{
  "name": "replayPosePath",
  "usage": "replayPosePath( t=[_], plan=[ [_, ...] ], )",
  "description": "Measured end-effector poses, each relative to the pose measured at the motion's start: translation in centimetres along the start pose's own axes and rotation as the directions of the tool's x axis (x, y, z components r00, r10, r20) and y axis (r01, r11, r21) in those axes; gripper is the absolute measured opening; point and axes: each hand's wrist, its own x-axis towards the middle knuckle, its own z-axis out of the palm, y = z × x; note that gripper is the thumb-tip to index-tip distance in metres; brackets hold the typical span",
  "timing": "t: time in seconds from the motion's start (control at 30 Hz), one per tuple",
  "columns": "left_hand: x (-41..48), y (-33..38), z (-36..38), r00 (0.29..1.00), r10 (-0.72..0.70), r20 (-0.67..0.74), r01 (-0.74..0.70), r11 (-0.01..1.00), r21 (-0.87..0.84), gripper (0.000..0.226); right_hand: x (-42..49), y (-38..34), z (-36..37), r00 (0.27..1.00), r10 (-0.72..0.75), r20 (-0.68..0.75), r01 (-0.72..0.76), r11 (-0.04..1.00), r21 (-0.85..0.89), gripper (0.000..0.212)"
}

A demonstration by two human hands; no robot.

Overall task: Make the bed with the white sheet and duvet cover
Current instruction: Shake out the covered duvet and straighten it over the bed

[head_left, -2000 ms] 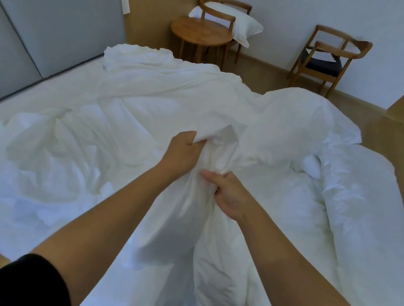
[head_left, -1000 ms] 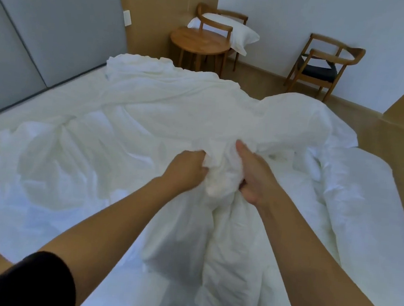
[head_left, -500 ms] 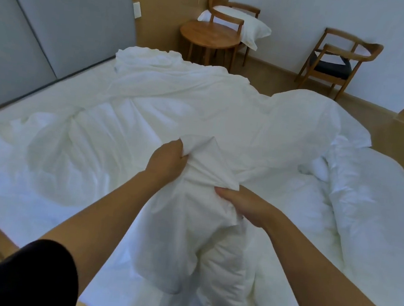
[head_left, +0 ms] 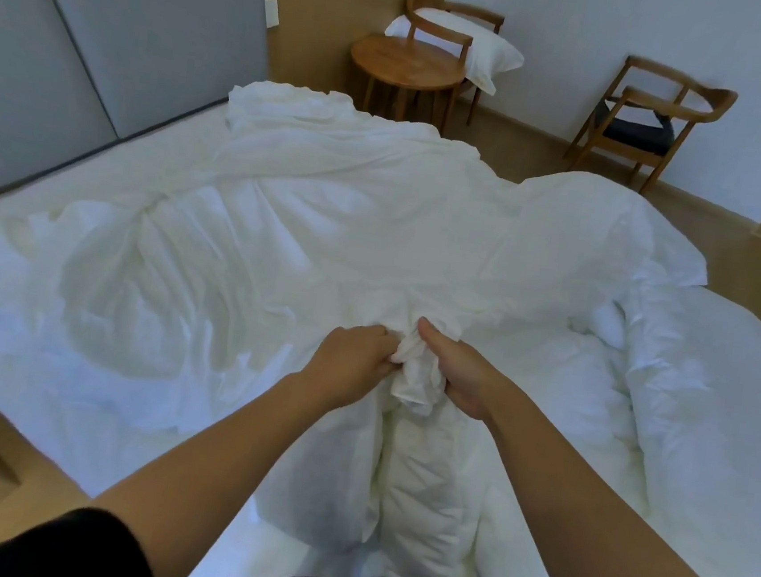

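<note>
— How does your duvet cover (head_left: 329,218) look?
— White and crumpled. Your left hand (head_left: 353,360) and right hand (head_left: 459,370) both clench one bunched fold between them (right thumb on top). The rest sprawls over the bed (head_left: 53,191) beyond your hands.
— Counts?
— One cover. Far beyond your hands, two chairs (head_left: 655,119) and one pillow (head_left: 480,51).

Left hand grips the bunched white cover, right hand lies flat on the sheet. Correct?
Not quite. The left hand grips the bunched white cover, but the right hand is not flat on the sheet: it grips the same bunch, as the head view shows.
</note>
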Motion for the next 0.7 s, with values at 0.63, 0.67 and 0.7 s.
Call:
replayPosePath(
  t=[0.63,0.67,0.7],
  plan=[
    [2.6,1.2,-3.1,0.967,-0.138,-0.216,0.153,0.987,0.051,0.064,-1.1,-2.3,-1.1,0.994,-0.096,0.059,0.065,0.916,0.396,0.036],
    [2.2,1.1,-2.3,0.972,-0.171,-0.159,0.182,0.982,0.052,0.069,-1.0,-2.5,-1.0,0.995,-0.092,0.022,0.074,0.900,0.429,0.037],
    [1.9,0.8,-1.5,0.975,-0.196,-0.102,0.199,0.980,0.016,0.063,-0.8,-2.5,-0.9,0.996,-0.089,-0.007,0.083,0.896,0.437,0.038]
  ],
)
